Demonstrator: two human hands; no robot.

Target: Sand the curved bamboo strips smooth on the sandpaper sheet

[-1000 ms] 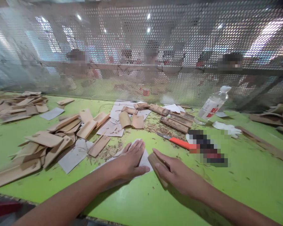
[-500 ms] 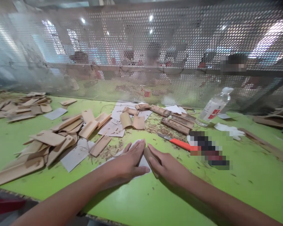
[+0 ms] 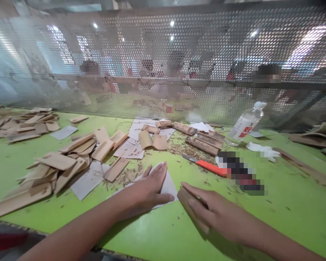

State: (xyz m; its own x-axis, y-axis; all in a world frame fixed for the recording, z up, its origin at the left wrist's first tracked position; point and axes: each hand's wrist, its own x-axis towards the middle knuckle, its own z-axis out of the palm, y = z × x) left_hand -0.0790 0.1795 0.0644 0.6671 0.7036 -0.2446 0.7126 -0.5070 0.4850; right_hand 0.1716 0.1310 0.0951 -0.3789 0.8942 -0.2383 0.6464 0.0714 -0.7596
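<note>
My left hand (image 3: 152, 186) lies flat with its fingers stretched out, pressing on a whitish sheet (image 3: 170, 184) on the green table. To its right, my right hand (image 3: 206, 206) is closed around a piece of bamboo (image 3: 192, 211), tilted on its edge just off the sheet's right corner. Its fingers run along the upper side of the piece. A flat bamboo piece (image 3: 116, 169) and scattered shavings lie beyond my left hand. Past my right hand is a knife with an orange handle (image 3: 210, 167), its far part blurred out.
A pile of bamboo pieces (image 3: 57, 161) spreads at left, with another heap (image 3: 29, 123) farther back. Dark bamboo strips (image 3: 203, 144), a water bottle (image 3: 244, 125) and a white glove (image 3: 263, 150) lie at back right. A perforated metal screen (image 3: 163, 98) borders the table's far side.
My right hand has moved right and toward me with the bamboo piece, away from my left hand. More of the sheet shows. My left hand stays in place.
</note>
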